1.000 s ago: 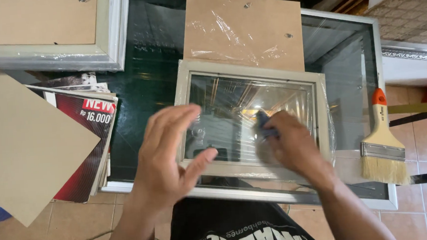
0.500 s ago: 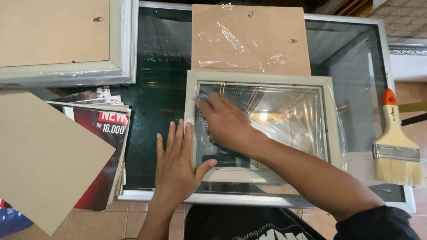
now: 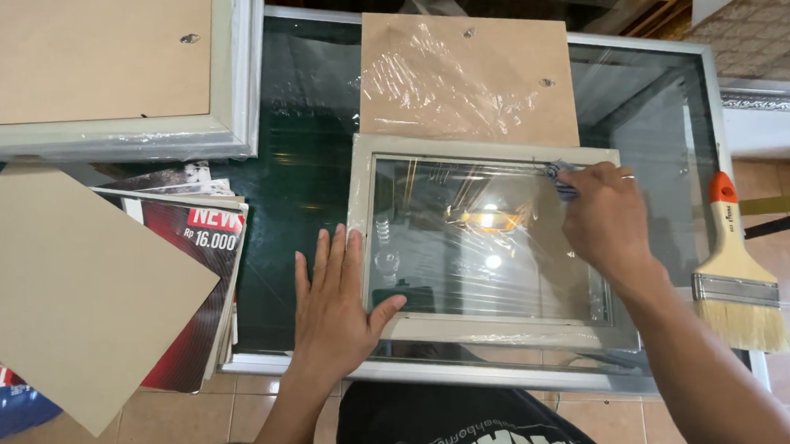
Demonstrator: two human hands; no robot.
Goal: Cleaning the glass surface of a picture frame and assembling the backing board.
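Left hand (image 3: 332, 306) flat, right hand (image 3: 603, 221) clenched.

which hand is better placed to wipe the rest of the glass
Right. The right hand holds the small blue cloth at the frame's top right corner; the left hand lies flat, bracing its left edge.

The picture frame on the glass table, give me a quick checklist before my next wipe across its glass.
1. Left hand flat on the frame left edge: ok.
2. Right hand grip on the blue cloth: ok.
3. Cloth at the glass's top right corner: ok.
4. Frame lies flat on the table: ok.
5. Glass free of smears: cannot tell, reflections.
6. Brush clear of the frame: ok.
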